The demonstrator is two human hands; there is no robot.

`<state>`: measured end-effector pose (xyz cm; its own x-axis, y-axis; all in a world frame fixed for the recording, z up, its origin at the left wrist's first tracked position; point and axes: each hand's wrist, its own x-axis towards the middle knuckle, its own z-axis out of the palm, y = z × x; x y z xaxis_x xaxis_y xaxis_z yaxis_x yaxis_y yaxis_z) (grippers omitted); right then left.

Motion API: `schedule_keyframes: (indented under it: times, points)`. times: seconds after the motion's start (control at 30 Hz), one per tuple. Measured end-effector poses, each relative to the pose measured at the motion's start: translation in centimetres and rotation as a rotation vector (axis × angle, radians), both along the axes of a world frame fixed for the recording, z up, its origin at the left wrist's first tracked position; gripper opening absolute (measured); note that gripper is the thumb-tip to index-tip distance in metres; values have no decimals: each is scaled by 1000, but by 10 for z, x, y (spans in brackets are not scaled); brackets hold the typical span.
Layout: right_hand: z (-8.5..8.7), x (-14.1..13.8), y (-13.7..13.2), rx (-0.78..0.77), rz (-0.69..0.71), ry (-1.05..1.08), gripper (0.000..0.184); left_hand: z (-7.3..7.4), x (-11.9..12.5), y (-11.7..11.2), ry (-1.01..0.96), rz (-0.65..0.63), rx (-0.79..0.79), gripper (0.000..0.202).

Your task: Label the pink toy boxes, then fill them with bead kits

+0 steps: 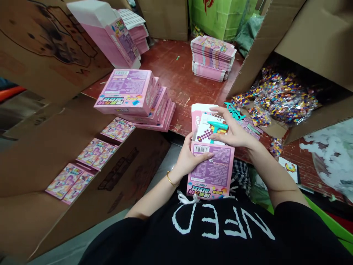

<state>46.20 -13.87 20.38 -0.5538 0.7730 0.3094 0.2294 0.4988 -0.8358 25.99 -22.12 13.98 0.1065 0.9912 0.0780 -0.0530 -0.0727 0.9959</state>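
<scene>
My left hand [188,156] is wrapped round the left side of an open pink box [211,169], thumb across its printed face. The box rests against my lap with its open end facing away from me. My right hand [233,129] is at that opening, its fingers closed on a teal T-shaped plastic tool [216,125]. Under the tool lies a white card [205,129] with a pixel pattern and the number 413, partly inside the box. Right of my hand, more teal tools [234,111] lie in a pile on the table.
Stacked closed pink boxes [129,88] stand at the left table edge, above a carton [118,173] holding more boxes. Flattened boxes [213,55] are piled at the back. A tipped carton [311,48] at right holds bags of colourful beads [286,95]. Pattern cards [288,169] lie at right.
</scene>
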Motion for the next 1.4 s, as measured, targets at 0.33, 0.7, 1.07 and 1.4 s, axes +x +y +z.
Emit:
schedule_keyframes:
  times: [0.33,0.7,1.07,1.4]
  points:
    - [-19,16,-44,192,-38,-126,41,-7,11,-24,-3,2,-1,94]
    - [-59,32,-81,21,-590,210,43,-13,9,-20,43,91,4,85]
    - [-80,-12,-115,-3,-686,598,58,-21,17,-14,-52,133,227,55]
    - [-60,26,-87,-535,-497,455,26,-10,19,-4,78,91,110,27]
